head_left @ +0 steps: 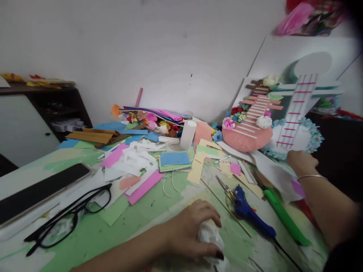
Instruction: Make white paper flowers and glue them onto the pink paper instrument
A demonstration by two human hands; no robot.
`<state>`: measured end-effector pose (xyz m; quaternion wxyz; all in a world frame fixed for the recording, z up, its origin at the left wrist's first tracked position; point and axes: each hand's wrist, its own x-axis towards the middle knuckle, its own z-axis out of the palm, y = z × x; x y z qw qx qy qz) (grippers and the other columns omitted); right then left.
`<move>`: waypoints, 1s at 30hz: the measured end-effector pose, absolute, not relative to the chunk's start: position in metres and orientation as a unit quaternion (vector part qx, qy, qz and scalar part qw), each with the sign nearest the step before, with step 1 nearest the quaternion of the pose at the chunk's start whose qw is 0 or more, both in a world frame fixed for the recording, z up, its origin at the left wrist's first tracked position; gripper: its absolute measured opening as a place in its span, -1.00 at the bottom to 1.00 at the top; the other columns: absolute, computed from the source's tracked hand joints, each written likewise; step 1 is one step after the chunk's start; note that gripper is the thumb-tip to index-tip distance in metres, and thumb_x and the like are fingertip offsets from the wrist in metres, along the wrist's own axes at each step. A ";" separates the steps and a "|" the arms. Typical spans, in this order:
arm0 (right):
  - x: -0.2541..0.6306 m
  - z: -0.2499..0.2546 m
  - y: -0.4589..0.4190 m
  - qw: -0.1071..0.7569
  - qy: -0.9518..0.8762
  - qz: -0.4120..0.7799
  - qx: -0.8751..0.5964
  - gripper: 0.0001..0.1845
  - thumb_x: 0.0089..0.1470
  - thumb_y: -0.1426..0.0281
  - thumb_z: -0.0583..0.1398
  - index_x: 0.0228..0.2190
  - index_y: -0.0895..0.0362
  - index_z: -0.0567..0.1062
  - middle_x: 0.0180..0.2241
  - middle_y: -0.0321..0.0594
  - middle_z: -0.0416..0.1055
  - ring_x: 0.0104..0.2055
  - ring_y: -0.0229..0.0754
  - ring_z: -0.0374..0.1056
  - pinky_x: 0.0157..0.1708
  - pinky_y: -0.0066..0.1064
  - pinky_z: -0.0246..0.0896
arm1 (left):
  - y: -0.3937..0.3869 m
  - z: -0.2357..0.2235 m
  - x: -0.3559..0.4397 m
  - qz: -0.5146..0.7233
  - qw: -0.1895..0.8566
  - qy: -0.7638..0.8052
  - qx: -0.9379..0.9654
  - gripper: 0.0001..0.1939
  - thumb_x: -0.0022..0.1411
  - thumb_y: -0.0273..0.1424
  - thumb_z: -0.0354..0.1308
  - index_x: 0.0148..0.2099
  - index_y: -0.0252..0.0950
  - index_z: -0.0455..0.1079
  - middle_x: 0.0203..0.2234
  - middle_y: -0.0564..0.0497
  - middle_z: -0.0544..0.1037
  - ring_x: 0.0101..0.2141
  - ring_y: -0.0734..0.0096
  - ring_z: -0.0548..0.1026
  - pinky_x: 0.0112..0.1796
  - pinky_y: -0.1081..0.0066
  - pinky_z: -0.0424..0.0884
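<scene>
My left hand (195, 230) is closed round a crumpled white paper piece (211, 238) low on the green-stained table, thumb and fingers on either side of it. My right hand (302, 162), a silver bangle at its wrist, is curled at the lower edge of a white paper stringed instrument (293, 138) trimmed with blue flowers. Whatever its fingers hold is hidden. Left of that instrument leans a pink paper lute (246, 138) with white strips and paper flowers. Between my hands lie a blue glue gun (249, 211), scissors (225, 185), a thin stick (227, 207) and a green-handled cutter (286, 217).
Black glasses (73, 217) and a dark phone (45, 190) lie at the left. White paper scraps (127, 162), a stack of coloured cards (175, 161) and a white paper roll (187, 135) fill the middle. Paper flowers (153, 121) pile against the wall. A cabinet (25, 128) stands at far left.
</scene>
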<state>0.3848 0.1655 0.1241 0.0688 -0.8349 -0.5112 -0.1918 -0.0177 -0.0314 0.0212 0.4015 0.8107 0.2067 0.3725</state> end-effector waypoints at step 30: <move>0.268 0.066 -0.045 0.031 -0.698 0.031 -0.715 -0.64 0.09 0.31 0.28 -0.10 0.23 0.49 -0.18 -0.07 0.47 -0.13 -0.07 0.41 -0.16 -0.28 0.29 | -0.019 0.032 -0.026 0.519 0.536 0.310 0.590 -0.09 -0.16 -0.46 0.45 0.25 -0.40 0.20 -0.67 0.22 0.45 -0.57 0.56 0.42 -0.37 0.52 0.41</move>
